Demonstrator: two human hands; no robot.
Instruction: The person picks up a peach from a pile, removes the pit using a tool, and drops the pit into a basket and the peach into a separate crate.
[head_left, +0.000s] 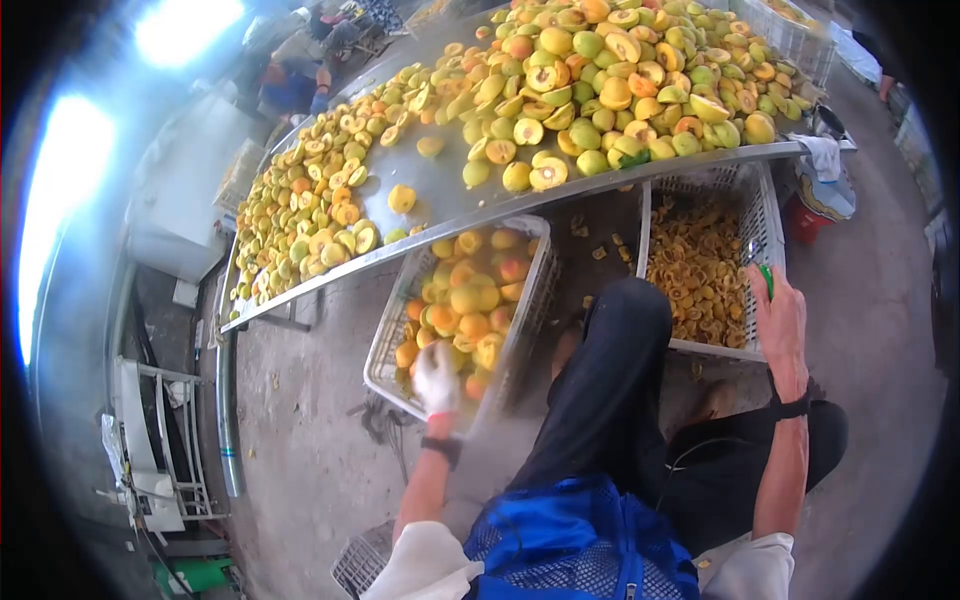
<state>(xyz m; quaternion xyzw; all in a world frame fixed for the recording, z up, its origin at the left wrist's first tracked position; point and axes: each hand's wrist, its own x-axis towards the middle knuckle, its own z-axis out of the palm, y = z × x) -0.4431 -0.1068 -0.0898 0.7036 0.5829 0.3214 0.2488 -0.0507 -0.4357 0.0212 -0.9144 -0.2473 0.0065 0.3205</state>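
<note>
My left hand [436,380], in a white glove and blurred, is at the near left side of a white crate [545,250] of whole yellow-orange fruit [468,298]; its fingers are smeared by motion. My bare right hand [778,318] is closed around a small green-handled tool [767,280], beside the right wall of a second crate [775,225] that holds cut fruit pieces [697,270]. Above both crates, a metal table [430,180] bears a large heap of halved fruit [600,80].
A red bucket [808,218] with a cloth [822,157] above it is at the right. White racks [165,430] and a green object [195,576] are at the left. Another person [290,90] is at the table's far left. My legs [610,390] lie between the crates.
</note>
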